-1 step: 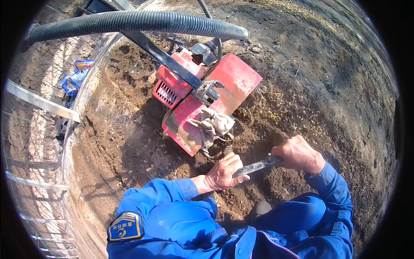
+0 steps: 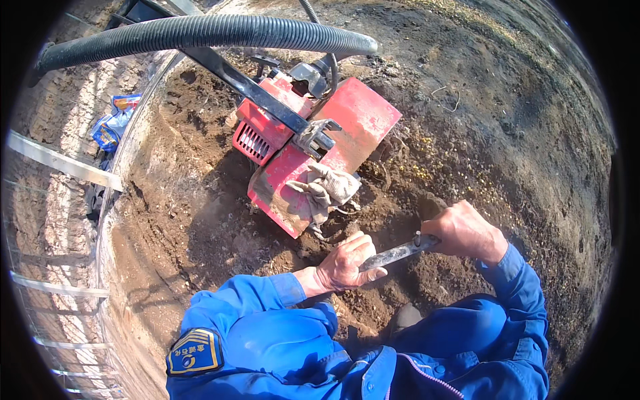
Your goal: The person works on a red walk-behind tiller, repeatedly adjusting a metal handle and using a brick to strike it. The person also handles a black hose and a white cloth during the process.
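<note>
A worn grey metal bar [image 2: 395,255] spans between my two hands, tilted up to the right, with a small pin or bolt standing out near its right end. My left hand [image 2: 347,263] is closed around the bar's lower left end, thumb lying along it. My right hand [image 2: 465,230] is closed on the other end, back of the hand up, its fingertips mostly hidden. Just past that hand shows a dark, rounded piece [image 2: 431,206]; I cannot tell whether it belongs to the bar. Ahead, a red tiller-like machine [image 2: 360,123] lies on the soil.
A dirty pale glove [image 2: 329,186] rests on the machine's red cover. Overhead runs a black corrugated hose [image 2: 207,31], with a black metal arm [image 2: 253,90] below it. Leftward are a pale strip [image 2: 63,162] and a blue packet [image 2: 115,123]. Loose brown soil [image 2: 200,220] surrounds my knees.
My right hand has shifted very slightly up and to the right with its end of the bar. Both hands keep their hold. The whole view has moved a little.
</note>
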The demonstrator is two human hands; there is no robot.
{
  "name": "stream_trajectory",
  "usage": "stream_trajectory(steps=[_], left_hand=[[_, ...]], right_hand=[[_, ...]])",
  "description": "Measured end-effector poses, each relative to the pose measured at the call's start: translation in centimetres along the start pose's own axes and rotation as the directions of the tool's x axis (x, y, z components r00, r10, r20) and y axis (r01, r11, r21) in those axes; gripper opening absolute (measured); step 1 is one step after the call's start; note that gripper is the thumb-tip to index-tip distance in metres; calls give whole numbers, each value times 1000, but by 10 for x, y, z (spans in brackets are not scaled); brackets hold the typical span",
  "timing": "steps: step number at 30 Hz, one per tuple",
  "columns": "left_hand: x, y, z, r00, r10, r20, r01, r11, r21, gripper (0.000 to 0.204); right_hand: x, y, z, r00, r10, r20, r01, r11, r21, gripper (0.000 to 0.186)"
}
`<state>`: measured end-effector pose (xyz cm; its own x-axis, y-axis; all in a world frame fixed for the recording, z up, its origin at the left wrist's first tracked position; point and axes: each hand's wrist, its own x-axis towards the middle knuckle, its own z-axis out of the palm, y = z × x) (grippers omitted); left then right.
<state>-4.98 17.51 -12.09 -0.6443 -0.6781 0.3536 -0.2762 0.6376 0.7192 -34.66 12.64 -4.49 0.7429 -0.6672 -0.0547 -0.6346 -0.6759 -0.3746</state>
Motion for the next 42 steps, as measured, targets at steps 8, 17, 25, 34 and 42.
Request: stream_trajectory(steps=[8,17,25,34,42], left_hand=[[63,14,-170,540,-90,-837,224,974,40,54],[203,-71,-374,357,-118,-927,251,968,-26,27],[227,-70,-356,158,-14,-987,139,990,8,22],[228,-54,-340,133,18,-991,239,970,50,46],[229,-57,-345,193,34,-981,221,972,78,47]], right_hand=[[26,14,9,988,-10,157,-3,996,85,24],[55,60,38,997,50,59,-75,804,590,71],[74,170,45,718,481,503,-695,483,532,58],[129,203,138,720,571,394,-670,427,607,107],[156,183,164,646,744,167,-578,335,745,75]])
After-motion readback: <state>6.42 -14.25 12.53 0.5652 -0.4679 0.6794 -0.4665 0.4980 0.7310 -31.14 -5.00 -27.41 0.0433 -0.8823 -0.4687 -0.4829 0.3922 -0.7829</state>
